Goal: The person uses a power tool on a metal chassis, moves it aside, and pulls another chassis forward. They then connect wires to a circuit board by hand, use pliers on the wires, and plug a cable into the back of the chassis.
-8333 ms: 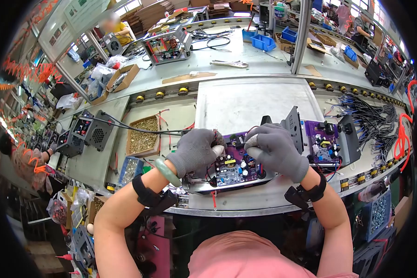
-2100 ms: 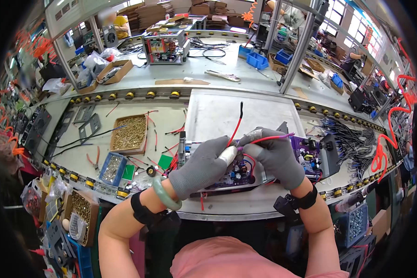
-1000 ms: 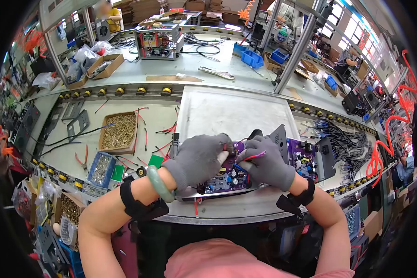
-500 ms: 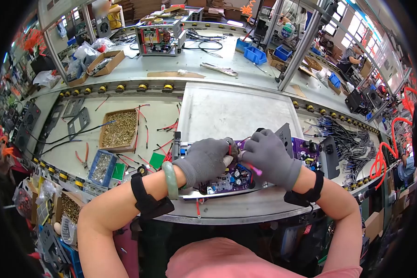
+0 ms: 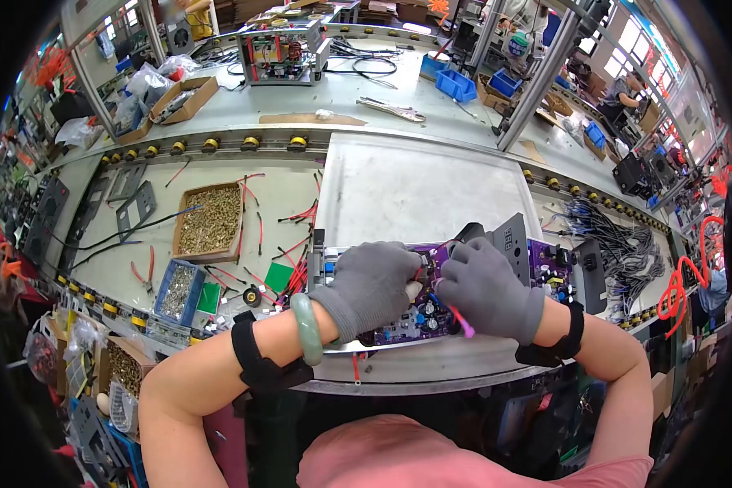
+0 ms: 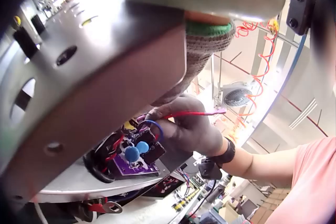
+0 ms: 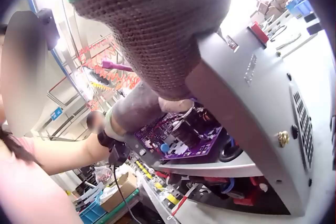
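Observation:
Both hands wear grey gloves and bend over a purple circuit board [image 5: 419, 321] set in an open metal chassis. My left hand [image 5: 376, 281] has its fingers curled at the board's middle, pinching a bit of red wire beside a dark part. Just to its right, my right hand [image 5: 492, 289] pinches a red wire [image 6: 191, 113] between thumb and fingers; its pink sleeved end [image 5: 466, 328] sticks out below. In the right wrist view the right glove [image 7: 152, 35] hides its own fingertips, and the left hand [image 7: 139, 106] reaches over the board.
A grey vented panel [image 5: 510, 244] stands upright beside the right hand. Further right lie a second board [image 5: 557, 268] and a heap of black cables [image 5: 618, 240]. A carton of brass pieces [image 5: 210, 221], a blue bin [image 5: 179, 291], pliers [image 5: 144, 271] and loose red wires [image 5: 301, 213] lie left.
About two seconds ago both hands held the red wire up, its black and pink ends showing. They have since lowered to the board, and the right hand has shifted slightly right.

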{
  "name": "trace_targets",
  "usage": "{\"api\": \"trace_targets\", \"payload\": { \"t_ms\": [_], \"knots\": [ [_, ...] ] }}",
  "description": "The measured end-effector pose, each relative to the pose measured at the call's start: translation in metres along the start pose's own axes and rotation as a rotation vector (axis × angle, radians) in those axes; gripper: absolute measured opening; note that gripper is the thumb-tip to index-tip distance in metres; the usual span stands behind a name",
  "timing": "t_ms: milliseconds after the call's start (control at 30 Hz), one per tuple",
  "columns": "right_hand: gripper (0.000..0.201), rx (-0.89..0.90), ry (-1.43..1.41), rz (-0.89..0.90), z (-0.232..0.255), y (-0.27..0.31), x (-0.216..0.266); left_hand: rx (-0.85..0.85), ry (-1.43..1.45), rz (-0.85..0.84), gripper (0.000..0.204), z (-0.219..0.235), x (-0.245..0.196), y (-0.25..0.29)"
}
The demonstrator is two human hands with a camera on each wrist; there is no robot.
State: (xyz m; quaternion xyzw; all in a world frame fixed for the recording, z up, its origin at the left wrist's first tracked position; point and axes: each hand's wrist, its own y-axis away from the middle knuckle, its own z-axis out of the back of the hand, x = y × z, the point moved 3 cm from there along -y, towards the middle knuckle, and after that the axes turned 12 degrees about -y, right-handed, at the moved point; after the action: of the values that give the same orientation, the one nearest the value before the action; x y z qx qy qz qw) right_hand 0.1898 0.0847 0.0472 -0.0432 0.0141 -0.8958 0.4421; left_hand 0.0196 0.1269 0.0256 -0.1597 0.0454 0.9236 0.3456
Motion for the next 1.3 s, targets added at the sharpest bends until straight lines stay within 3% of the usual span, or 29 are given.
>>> {"api": "trace_targets", "payload": {
  "t_ms": [233, 533, 600, 833, 900, 1033, 1067, 1133, 1200, 1300],
  "knots": [
    [0.012, 0.079, 0.01, -0.017, -0.002, -0.007, 0.0, 0.092, -0.095, 0.057, 0.019, 0.001, -0.003, -0.007],
    [0.016, -0.045, 0.0, -0.06, -0.011, -0.003, -0.006, 0.07, -0.007, 0.053, 0.019, -0.001, 0.001, -0.005],
    [0.017, 0.062, -0.011, -0.065, -0.008, -0.002, -0.008, 0.013, 0.031, 0.005, 0.018, -0.003, -0.001, -0.004],
    [0.01, 0.175, 0.074, -0.086, -0.011, -0.01, -0.002, 0.035, 0.009, -0.013, 0.018, -0.004, 0.001, -0.005],
    [0.016, 0.042, 0.094, -0.068, -0.013, -0.011, 0.003, 0.061, 0.0, 0.011, 0.017, 0.0, 0.001, -0.003],
    [0.008, 0.052, 0.025, -0.143, -0.01, -0.005, -0.002, 0.091, 0.021, 0.044, 0.019, 0.004, -0.002, -0.003],
    [0.007, -0.04, -0.084, -0.145, -0.007, -0.003, -0.005, 0.085, 0.016, 0.041, 0.019, 0.003, 0.0, -0.005],
    [0.006, -0.134, -0.193, -0.151, -0.008, 0.004, -0.007, 0.053, 0.195, 0.043, 0.02, 0.002, 0.004, -0.011],
    [0.009, -0.557, -0.652, -0.293, -0.006, 0.011, -0.015, 0.078, 0.222, 0.084, 0.022, 0.0, 0.004, -0.013],
    [0.012, -0.696, -0.82, -0.355, -0.011, 0.015, -0.02, 0.114, 0.301, 0.137, 0.024, 0.004, 0.002, -0.015]
  ]
}}
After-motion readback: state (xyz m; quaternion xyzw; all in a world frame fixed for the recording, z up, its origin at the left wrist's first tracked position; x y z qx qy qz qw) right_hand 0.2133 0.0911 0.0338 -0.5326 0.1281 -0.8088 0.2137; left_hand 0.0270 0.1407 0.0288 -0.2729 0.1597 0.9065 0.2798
